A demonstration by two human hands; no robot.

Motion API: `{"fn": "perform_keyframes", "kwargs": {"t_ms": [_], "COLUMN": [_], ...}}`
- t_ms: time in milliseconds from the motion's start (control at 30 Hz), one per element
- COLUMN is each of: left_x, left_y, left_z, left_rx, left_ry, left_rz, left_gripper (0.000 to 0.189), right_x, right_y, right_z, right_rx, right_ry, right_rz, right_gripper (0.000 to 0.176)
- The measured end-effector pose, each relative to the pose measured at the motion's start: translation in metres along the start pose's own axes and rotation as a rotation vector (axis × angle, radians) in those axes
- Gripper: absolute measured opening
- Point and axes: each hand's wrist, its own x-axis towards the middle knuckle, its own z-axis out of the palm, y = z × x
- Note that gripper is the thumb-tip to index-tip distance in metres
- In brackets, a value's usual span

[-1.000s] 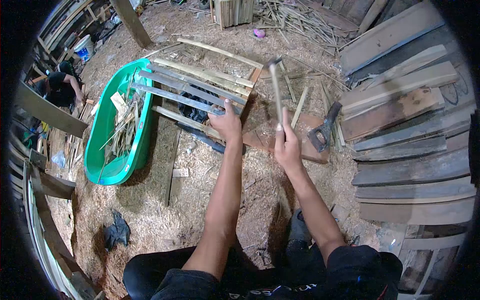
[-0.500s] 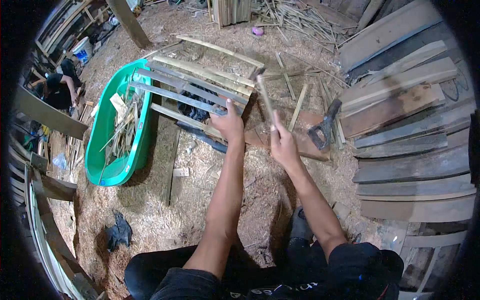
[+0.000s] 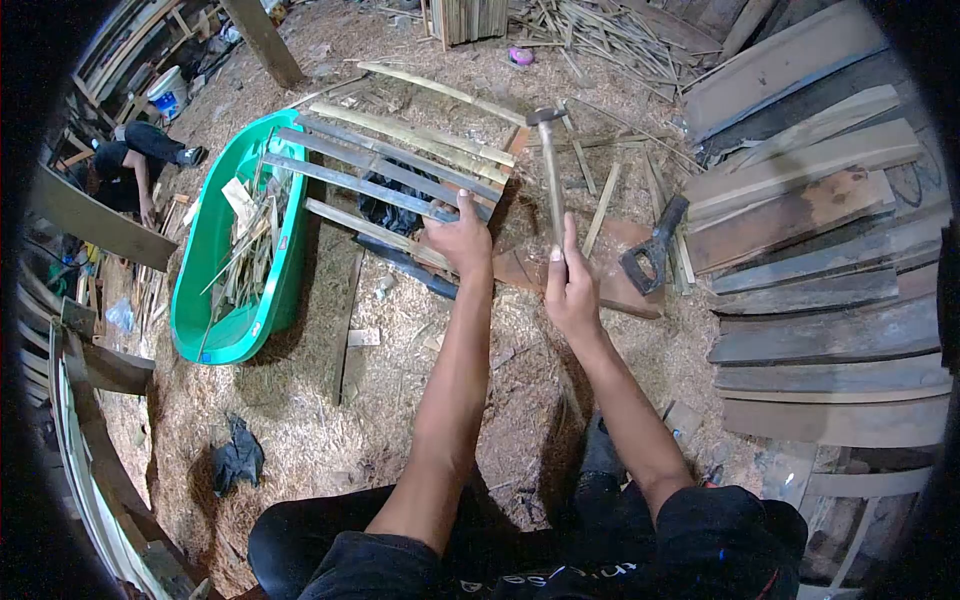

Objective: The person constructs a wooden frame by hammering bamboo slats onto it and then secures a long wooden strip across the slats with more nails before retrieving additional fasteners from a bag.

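Observation:
My right hand (image 3: 573, 292) is wrapped round the wooden handle of a hammer (image 3: 553, 180), its metal head upward and apart from the wood. My left hand (image 3: 462, 238) grips the right end of a slatted wooden frame (image 3: 375, 183), thumb up, at a grey slat. The frame's slats run left to the rim of a green tub (image 3: 187, 290) holding wood scraps. Black plastic (image 3: 392, 205) shows between the slats. A handsaw (image 3: 652, 250) with a dark handle lies on a reddish board (image 3: 620, 285) right of my right hand.
Planks (image 3: 810, 290) lie in rows along the right side. Thin sticks (image 3: 610, 40) are heaped at the back. A post (image 3: 262, 45) stands at the upper left, and another person (image 3: 135, 165) is low at the far left. A pink object (image 3: 521, 56) lies on the shavings.
The hammer head has moved up and to the right, away from the frame's end. My left hand stays on the frame. The other person's leg has shifted into fuller view.

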Motion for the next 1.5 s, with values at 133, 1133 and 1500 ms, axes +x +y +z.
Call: {"fn": "perform_keyframes", "kwargs": {"t_ms": [133,1133,1500], "left_x": [0.001,-0.007,-0.005], "left_y": [0.000,0.008,0.006], "left_z": [0.002,0.000,0.004], "left_rx": [-0.049,-0.046,-0.061], "left_ry": [-0.015,-0.050,-0.010], "left_rz": [0.018,-0.005,0.015], "left_gripper": [0.042,0.039,0.040], "right_x": [0.010,0.008,0.004], "right_y": [-0.008,0.008,0.011], "right_z": [-0.011,0.001,-0.005], "right_rx": [-0.042,-0.186,-0.020], "right_ry": [-0.126,-0.061,0.032], "right_rz": [0.168,0.056,0.071], "right_gripper": [0.057,0.058,0.049]}}
